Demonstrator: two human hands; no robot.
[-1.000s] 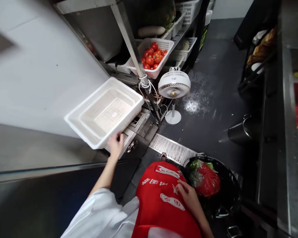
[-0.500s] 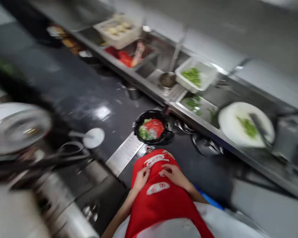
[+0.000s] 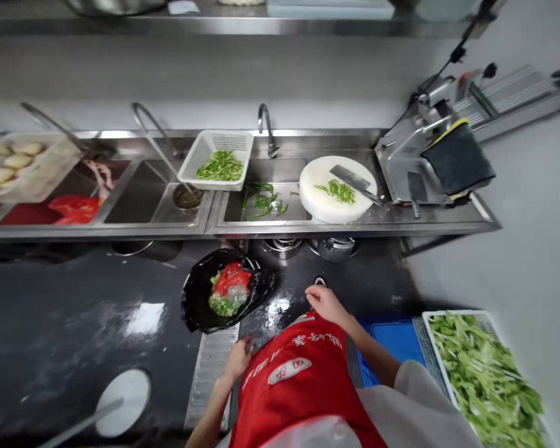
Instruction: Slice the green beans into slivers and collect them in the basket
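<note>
My left hand (image 3: 239, 358) hangs at the left side of my red apron (image 3: 303, 348), fingers loosely bent and nothing in them. In front of the apron my right hand (image 3: 326, 303) is held out over the floor, empty, its fingers slightly curled. Nearest to the left hand is a bin lined with a black bag (image 3: 196, 298), holding green scraps and a red plastic bag (image 3: 232, 280). Ahead on the steel counter, a cleaver (image 3: 350, 177) lies on a round white chopping block (image 3: 315, 193) beside cut green peppers (image 3: 340, 191).
A white basket of cut greens (image 3: 220, 167) stands left of the block, by a sink with green peppers (image 3: 264, 202). A slicing machine (image 3: 410, 158) is at the right. Leafy vegetables (image 3: 480, 373) fill a crate beside a blue bin (image 3: 396, 339). A floor drain grate (image 3: 212, 367) lies at left.
My view has swung to the right and levelled with the counter. Both hands have come away from the apron front and moved apart, the right one forward.
</note>
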